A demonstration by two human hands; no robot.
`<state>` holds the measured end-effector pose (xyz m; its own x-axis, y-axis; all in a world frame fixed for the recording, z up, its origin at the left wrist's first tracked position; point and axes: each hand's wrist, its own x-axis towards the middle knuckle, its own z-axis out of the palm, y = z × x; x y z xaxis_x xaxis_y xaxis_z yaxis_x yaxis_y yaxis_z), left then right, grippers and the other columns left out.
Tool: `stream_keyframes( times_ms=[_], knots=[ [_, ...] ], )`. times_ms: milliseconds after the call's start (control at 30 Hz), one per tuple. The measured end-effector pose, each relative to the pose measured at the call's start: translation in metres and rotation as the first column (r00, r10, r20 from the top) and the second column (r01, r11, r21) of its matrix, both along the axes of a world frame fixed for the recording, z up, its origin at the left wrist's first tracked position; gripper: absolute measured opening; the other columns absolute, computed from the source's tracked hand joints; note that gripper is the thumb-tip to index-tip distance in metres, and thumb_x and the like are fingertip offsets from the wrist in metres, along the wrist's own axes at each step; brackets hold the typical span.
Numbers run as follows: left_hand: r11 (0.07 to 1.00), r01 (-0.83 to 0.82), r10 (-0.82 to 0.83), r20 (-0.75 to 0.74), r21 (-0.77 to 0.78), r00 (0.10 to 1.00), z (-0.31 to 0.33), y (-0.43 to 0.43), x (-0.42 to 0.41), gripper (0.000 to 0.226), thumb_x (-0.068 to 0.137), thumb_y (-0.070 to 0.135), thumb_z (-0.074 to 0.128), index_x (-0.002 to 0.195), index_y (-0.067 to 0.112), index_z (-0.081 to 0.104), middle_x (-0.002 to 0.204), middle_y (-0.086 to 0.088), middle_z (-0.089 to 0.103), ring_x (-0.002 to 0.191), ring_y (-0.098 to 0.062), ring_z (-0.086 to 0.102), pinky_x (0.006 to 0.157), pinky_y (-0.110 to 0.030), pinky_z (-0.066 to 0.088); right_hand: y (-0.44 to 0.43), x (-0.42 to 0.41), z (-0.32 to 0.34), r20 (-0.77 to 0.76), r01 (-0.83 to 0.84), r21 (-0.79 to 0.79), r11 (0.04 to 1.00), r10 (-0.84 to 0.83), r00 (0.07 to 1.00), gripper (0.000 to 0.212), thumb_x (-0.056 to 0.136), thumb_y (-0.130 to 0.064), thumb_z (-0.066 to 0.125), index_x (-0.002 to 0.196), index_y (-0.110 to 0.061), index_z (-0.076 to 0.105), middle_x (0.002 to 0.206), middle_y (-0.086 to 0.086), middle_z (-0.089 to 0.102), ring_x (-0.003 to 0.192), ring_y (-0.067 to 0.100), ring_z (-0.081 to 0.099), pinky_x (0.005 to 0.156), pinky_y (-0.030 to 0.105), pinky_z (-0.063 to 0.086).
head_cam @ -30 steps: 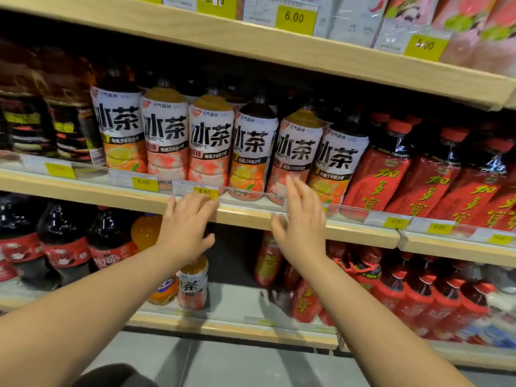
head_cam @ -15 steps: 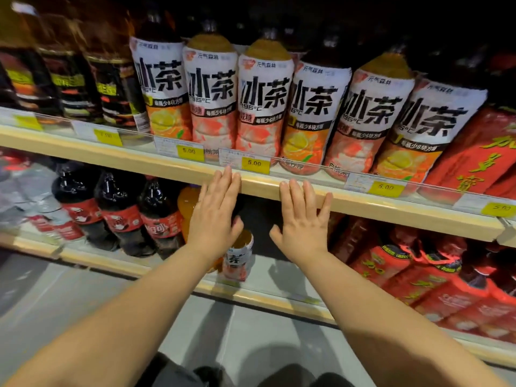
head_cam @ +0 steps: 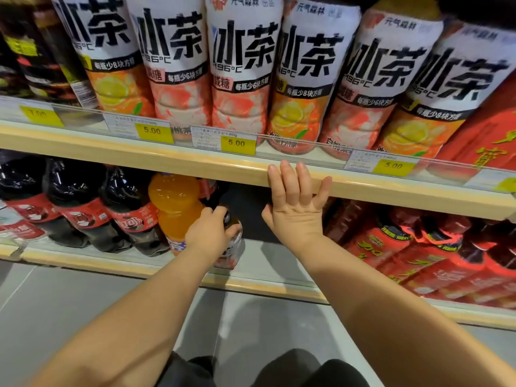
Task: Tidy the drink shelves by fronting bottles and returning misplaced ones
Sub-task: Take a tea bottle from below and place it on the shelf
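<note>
A small iced tea bottle [head_cam: 233, 247] with a white and peach label stands on the lower shelf [head_cam: 268, 286], beside an orange soda bottle [head_cam: 174, 208]. My left hand [head_cam: 208, 233] is closed around the small bottle's top, hiding its cap. My right hand [head_cam: 296, 202] is spread flat, fingers against the wooden front edge of the middle shelf [head_cam: 195, 163], holding nothing. Several large iced tea bottles [head_cam: 243, 71] with the same white label line the middle shelf above.
Dark cola bottles [head_cam: 78, 210] with red labels stand left of the orange bottle. Red-labelled herbal tea bottles [head_cam: 413, 247] fill the lower shelf at right. A bare gap lies between the small bottle and the red bottles. Yellow price tags [head_cam: 237, 143] run along the middle shelf.
The camera has dropped and moved closer to the shelves. My left hand went down from the shelf edge and closed on the small iced tea bottle. My right hand stays near the shelf edge.
</note>
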<state>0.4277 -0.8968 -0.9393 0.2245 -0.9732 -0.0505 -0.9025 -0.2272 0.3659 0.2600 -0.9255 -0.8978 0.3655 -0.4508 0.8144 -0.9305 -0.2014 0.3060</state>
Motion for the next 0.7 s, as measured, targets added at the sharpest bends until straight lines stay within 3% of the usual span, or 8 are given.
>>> stream_keyframes(
  times_ms=[100, 200, 367, 433, 567, 700],
  knots=[
    [0.999, 0.008, -0.011, 0.085, 0.037, 0.996, 0.0, 0.002, 0.002, 0.037, 0.092, 0.051, 0.051, 0.112, 0.022, 0.044, 0.09, -0.003, 0.061, 0.076, -0.022, 0.058, 0.048, -0.028, 0.035, 0.0, 0.001, 0.002, 0.018, -0.007, 0.011, 1.0, 0.007, 1.0, 0.103, 0.056, -0.017, 0.063, 0.145, -0.018, 0.01, 0.139, 0.002, 0.027, 0.136, 0.026, 0.011, 0.113, 0.055, -0.006],
    [1.0, 0.011, -0.01, 0.042, -0.023, 0.999, 0.0, 0.016, 0.014, 0.029, 0.091, 0.048, 0.053, 0.1, 0.023, 0.042, 0.082, -0.001, 0.063, 0.067, -0.02, 0.055, 0.046, -0.027, 0.032, 0.003, 0.001, 0.004, 0.035, -0.015, 0.052, 0.999, 0.013, 0.999, 0.103, 0.055, -0.014, 0.062, 0.144, -0.018, 0.01, 0.14, 0.001, 0.026, 0.137, 0.026, 0.011, 0.114, 0.055, -0.008],
    [0.984, 0.025, -0.036, -0.058, -0.177, 0.998, 0.03, 0.048, 0.023, 0.031, 0.086, 0.047, 0.063, 0.092, 0.025, 0.042, 0.073, 0.007, 0.057, 0.064, -0.018, 0.052, 0.046, -0.026, 0.03, 0.012, 0.0, 0.01, 0.048, -0.053, 0.178, 0.983, 0.045, 0.998, 0.127, 0.052, -0.013, 0.067, 0.15, -0.019, -0.014, 0.144, 0.002, 0.02, 0.137, 0.026, 0.005, 0.113, 0.055, -0.015],
    [0.965, 0.008, -0.03, -0.079, -0.263, 0.996, 0.054, 0.055, 0.019, 0.031, 0.082, 0.047, 0.066, 0.085, 0.027, 0.043, 0.065, 0.012, 0.051, 0.063, -0.016, 0.051, 0.046, -0.025, 0.029, 0.016, -0.002, 0.013, 0.045, -0.063, 0.241, 0.968, 0.054, 0.998, 0.131, 0.051, -0.012, 0.071, 0.15, -0.018, -0.015, 0.145, 0.003, 0.018, 0.139, 0.027, 0.005, 0.111, 0.055, -0.017],
    [0.933, -0.036, -0.003, -0.11, -0.358, 0.994, 0.101, 0.071, 0.015, 0.032, 0.076, 0.045, 0.072, 0.075, 0.029, 0.044, 0.059, 0.013, 0.047, 0.066, -0.017, 0.051, 0.048, -0.025, 0.029, 0.03, -0.004, 0.028, 0.045, -0.073, 0.428, 0.901, 0.06, 0.997, 0.123, 0.052, -0.011, 0.077, 0.147, -0.015, -0.001, 0.149, 0.005, 0.016, 0.138, 0.029, 0.014, 0.108, 0.053, -0.02],
    [0.932, 0.003, -0.045, -0.106, -0.362, 0.993, 0.144, 0.085, 0.007, 0.032, 0.072, 0.047, 0.075, 0.076, 0.027, 0.051, 0.065, 0.013, 0.05, 0.074, -0.017, 0.055, 0.054, -0.028, 0.032, 0.05, -0.011, 0.056, 0.064, -0.115, 0.614, 0.781, 0.096, 0.993, 0.101, 0.077, -0.009, 0.062, 0.152, -0.021, -0.005, 0.16, 0.0, 0.005, 0.146, 0.023, -0.004, 0.108, 0.049, -0.024]
  ],
)
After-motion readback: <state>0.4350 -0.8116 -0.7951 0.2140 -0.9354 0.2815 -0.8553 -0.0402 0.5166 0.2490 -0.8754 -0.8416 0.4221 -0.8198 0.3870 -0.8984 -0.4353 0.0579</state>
